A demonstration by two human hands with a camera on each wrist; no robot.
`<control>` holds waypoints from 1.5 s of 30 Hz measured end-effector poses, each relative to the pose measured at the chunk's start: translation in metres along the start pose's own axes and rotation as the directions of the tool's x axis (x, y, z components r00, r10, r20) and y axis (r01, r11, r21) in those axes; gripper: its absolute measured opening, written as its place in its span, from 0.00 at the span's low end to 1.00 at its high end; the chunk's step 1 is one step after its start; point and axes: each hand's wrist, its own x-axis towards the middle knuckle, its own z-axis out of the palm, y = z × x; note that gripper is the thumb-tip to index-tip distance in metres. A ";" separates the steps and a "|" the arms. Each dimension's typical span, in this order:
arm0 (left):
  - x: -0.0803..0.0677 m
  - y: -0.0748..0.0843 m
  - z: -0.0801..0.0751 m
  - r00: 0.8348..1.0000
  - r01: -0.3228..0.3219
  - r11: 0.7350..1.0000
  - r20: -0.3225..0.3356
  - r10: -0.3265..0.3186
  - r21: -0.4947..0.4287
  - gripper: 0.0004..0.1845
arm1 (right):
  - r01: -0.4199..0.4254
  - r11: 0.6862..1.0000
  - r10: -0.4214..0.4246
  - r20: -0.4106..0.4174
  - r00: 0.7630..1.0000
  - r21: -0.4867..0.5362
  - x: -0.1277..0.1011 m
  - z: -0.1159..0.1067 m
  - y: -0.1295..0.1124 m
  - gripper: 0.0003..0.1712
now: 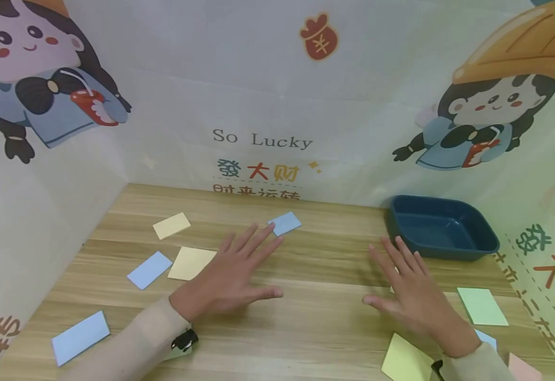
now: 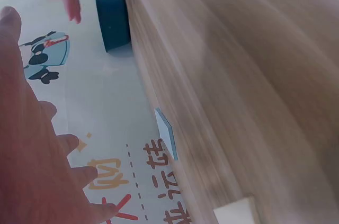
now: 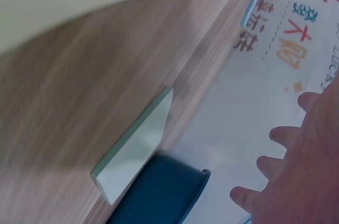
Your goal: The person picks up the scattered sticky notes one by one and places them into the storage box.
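Fingers spread and holding nothing, my left hand (image 1: 229,278) is held over the table, its fingertips overlapping a small blue sticky-note pad (image 1: 288,222) in the head view. A pale yellow pad (image 1: 187,263) lies partly hidden behind this hand. My right hand (image 1: 412,296) is likewise spread and bare, just in front of a dark blue plastic tub (image 1: 441,230). Near it lie a light green pad (image 1: 483,306), a yellow pad (image 1: 407,359) and a mostly covered blue pad (image 1: 487,338). Both wrist views show the fingers apart, above the tabletop.
More pads lie at the left: a small yellow one (image 1: 171,226) and two blue ones (image 1: 149,270) (image 1: 81,337). A pink pad (image 1: 524,368) sits at the right front. Printed cloth walls (image 1: 177,106) enclose the wooden table (image 1: 315,328) at the back and sides.
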 end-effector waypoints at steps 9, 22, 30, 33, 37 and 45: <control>0.029 0.007 0.005 1.000 0.002 1.000 -0.002 -0.002 -0.007 0.55 | -0.145 0.989 0.142 0.074 0.987 0.034 0.007 -0.009 0.024 0.59; 0.066 0.015 0.019 0.997 0.013 0.998 0.072 -0.017 0.055 0.54 | -0.248 0.968 0.243 0.134 0.961 0.027 0.014 -0.018 0.045 0.59; 0.096 0.027 0.021 0.988 0.055 0.993 0.146 -0.040 -0.102 0.49 | -0.285 0.958 0.282 0.152 0.947 -0.003 0.015 -0.017 0.060 0.59; 0.107 0.031 0.023 0.986 0.068 0.981 0.160 -0.039 -0.179 0.47 | -0.300 0.954 0.297 0.153 0.943 0.002 0.015 -0.017 0.066 0.58; 0.121 0.036 0.026 0.984 0.094 0.936 0.176 -0.035 -0.340 0.46 | -0.324 0.946 0.318 0.157 0.935 0.011 0.014 -0.018 0.074 0.58; 0.146 0.044 0.034 0.963 0.239 0.676 0.260 -0.073 -0.697 0.46 | -0.372 0.928 0.362 0.193 0.912 0.019 0.012 -0.024 0.084 0.57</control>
